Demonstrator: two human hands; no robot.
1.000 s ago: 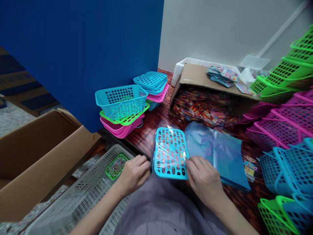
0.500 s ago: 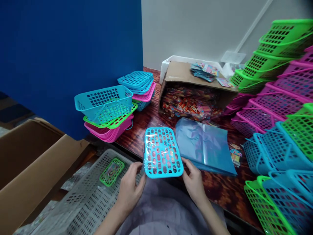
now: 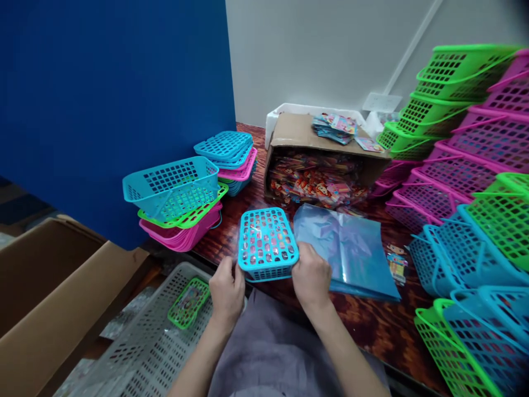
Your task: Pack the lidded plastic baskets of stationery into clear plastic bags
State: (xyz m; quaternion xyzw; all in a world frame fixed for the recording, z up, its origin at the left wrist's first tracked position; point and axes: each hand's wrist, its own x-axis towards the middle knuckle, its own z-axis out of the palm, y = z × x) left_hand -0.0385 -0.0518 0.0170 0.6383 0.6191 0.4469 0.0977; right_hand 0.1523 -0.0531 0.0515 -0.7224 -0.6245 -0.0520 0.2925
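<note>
I hold a small cyan plastic basket [image 3: 266, 242], upside down and wrapped in a clear bag, just above the near edge of the dark wooden table [image 3: 372, 320]. My left hand [image 3: 227, 291] is closed on its left side and my right hand [image 3: 311, 278] is closed on its right side. Colourful items show through the basket's holes. A stack of bluish clear plastic bags [image 3: 346, 251] lies flat right beside my right hand.
Stacked cyan, green and pink baskets [image 3: 178, 204] stand at the left, more cyan and pink ones [image 3: 230, 160] behind. Tall basket stacks [image 3: 467, 165] fill the right. An open cardboard box of colourful packets [image 3: 318, 176] lies ahead. A grey crate [image 3: 144, 342] with a green basket [image 3: 189, 302] and a cardboard box [image 3: 53, 298] sit lower left.
The wrapped cyan basket has been lifted and tilted up from the table edge. Both hands moved up onto its sides; the right hand left the bag's bottom edge.
</note>
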